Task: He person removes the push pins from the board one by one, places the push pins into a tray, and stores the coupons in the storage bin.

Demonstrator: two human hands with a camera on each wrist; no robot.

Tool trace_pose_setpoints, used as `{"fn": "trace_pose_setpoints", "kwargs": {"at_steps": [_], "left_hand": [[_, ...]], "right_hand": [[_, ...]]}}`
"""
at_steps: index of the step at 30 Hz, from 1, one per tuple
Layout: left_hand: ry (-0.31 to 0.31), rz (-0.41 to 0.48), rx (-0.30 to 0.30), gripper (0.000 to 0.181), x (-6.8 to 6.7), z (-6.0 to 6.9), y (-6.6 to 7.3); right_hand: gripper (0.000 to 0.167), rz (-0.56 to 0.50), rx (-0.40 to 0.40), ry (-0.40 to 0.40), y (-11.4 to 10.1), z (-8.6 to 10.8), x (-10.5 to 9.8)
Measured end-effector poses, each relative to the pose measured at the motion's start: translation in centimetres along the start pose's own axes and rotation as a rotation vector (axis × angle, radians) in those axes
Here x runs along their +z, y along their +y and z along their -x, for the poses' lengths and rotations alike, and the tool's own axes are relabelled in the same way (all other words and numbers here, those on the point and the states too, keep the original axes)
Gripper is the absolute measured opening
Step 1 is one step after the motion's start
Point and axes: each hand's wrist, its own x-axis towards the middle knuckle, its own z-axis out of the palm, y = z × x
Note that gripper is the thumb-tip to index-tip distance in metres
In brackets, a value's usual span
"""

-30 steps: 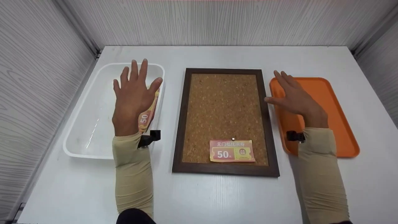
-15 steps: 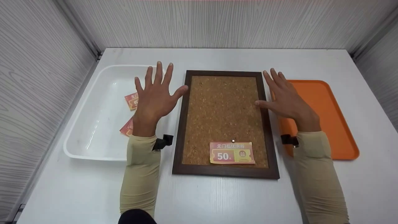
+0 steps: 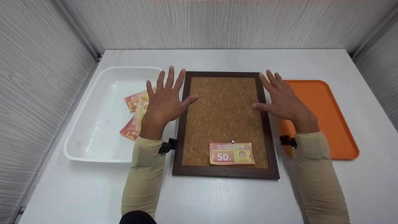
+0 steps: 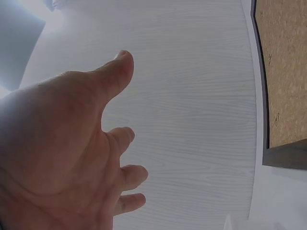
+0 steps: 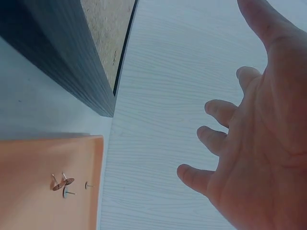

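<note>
A cork board in a dark brown frame lies in the middle of the table. On its lower part sits a pink and yellow coupon marked 50, with a shiny thumbtack at its top edge. My left hand hovers with fingers spread between the white tub and the board, its thumb over the board's left frame. Several similar coupons lie in the tub, partly hidden by that hand. Over the board's right frame and the orange tray, my right hand is spread too. Both hands hold nothing.
At the left stands the white tub, and at the right the orange tray. Several thumbtacks show in the tray in the right wrist view. Wood-grain panels enclose the white table at the back and sides.
My left hand has moved right from above the tub toward the board, uncovering more coupons. My right hand has shifted slightly left. The board and its coupon have stayed put.
</note>
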Motion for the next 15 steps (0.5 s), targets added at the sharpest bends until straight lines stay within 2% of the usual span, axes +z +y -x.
{"fn": "trace_pose_setpoints", "kwargs": {"at_steps": [8, 15], "left_hand": [[-0.024, 0.005, 0.017, 0.093, 0.3, 0.2, 0.3], [-0.077, -0.017, 0.034, 0.098, 0.7, 0.1, 0.7]], "right_hand": [[0.098, -0.012, -0.04, -0.005, -1.0, -0.3, 0.4], [0.103, 0.004, -0.09, -0.018, -1.8, -0.1, 1.0]]}}
